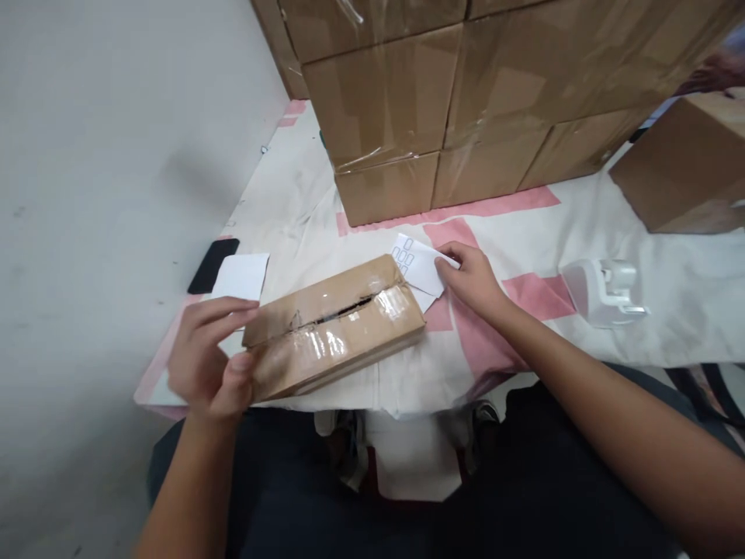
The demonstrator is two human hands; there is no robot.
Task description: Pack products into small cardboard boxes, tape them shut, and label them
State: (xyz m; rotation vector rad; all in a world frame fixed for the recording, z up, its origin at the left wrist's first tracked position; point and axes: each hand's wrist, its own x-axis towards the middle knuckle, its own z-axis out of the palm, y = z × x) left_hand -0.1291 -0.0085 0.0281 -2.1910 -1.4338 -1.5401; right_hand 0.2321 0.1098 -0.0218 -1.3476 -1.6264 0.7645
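Observation:
A taped brown cardboard box [331, 338] lies at an angle near the table's front edge, with a dark, torn slit along its top seam. My left hand [213, 353] is at the box's left end, its fingers stretched out and the thumb spread apart from them; whether it presses on the cardboard I cannot tell. Between thumb and fingers, my right hand [469, 279] pinches a white paper [414, 260] printed with small blue rectangles. That sheet looks folded or doubled, and its left edge meets the box's right end.
Large stacked, taped cartons [396, 101] stand at the back. Another carton [687, 167] sits at the right, near a white tape dispenser [608, 291]. At the left, a white paper [241, 276] lies beside a black phone-like slab [213, 265], close to the wall [105, 194].

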